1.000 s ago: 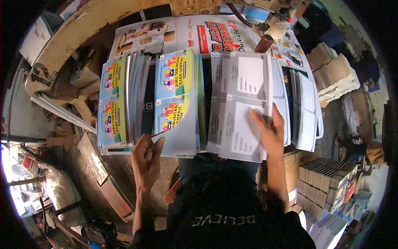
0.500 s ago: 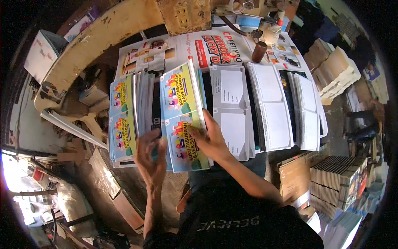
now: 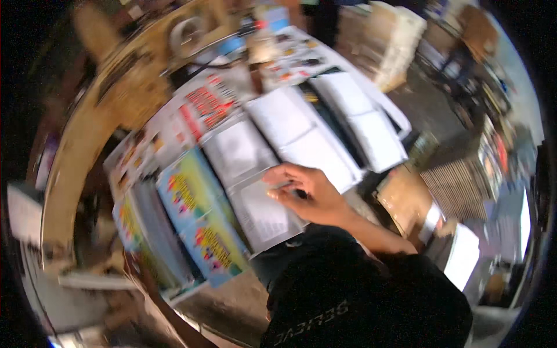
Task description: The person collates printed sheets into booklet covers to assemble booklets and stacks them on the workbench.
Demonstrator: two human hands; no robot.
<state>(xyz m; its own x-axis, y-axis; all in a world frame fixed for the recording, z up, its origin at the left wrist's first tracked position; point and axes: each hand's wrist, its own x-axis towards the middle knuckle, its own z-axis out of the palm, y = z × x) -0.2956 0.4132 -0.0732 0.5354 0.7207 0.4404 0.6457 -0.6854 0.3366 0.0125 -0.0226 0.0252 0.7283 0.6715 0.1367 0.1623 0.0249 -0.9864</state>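
Observation:
My right hand (image 3: 310,194), loosely curled with thumb and fingertips apart, is over a stack of grey-bordered printed sheets (image 3: 261,211); nothing shows in it. My left hand (image 3: 134,265) is at the outer edge of the leftmost pile, its fingers hidden and smeared by motion. That pile has a colourful blue-and-yellow cover sheet (image 3: 130,226) on its left, with grey sheets (image 3: 159,226) fanned beside it. Between the two hands lies another stack of the same colourful covers (image 3: 200,223), each sheet printed with two panels.
Farther right on the table lie two stacks of white sheets (image 3: 301,136) (image 3: 365,127). A brown bottle (image 3: 256,78) stands at the back on a printed poster (image 3: 200,104). Bundled booklets (image 3: 455,188) and a cardboard piece (image 3: 406,197) are at the right, beside a pale block of paper (image 3: 400,43).
The view has swung right and turned. My right hand has left the colourful stack and moved over the grey-bordered sheets. My left hand has moved to the leftmost pile's outer edge.

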